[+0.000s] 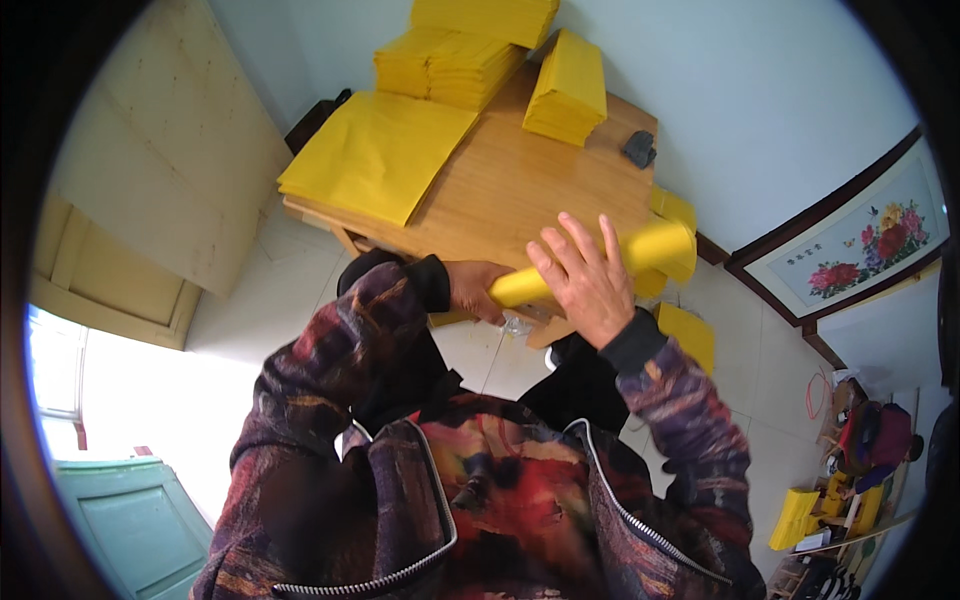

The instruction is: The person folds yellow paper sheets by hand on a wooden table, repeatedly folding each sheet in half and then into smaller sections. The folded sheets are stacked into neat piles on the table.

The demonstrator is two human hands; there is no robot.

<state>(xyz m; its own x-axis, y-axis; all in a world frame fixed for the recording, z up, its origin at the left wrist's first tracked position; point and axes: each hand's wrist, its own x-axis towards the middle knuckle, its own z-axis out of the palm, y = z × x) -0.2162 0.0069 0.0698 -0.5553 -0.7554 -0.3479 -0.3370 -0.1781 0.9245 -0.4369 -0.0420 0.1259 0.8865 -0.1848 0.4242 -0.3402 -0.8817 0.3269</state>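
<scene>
A roll of yellow paper (655, 247) lies slantwise in front of me at the table's near edge, its right end higher in the view. My left hand (474, 287) is closed around the roll's left end. Fingers stretched and apart, my right hand (588, 285) lies across the middle of the roll and hides part of it. Flat yellow sheets (380, 150) rest on the wooden table (525, 185), beyond my left hand and to its left.
Thick stacks of yellow paper (445, 68) and another yellow bundle (568, 90) stand at the table's back. A dark grey lump (639, 149) sits near its right corner. More yellow paper (687, 335) is low at the right. Another person (880, 440) works far right.
</scene>
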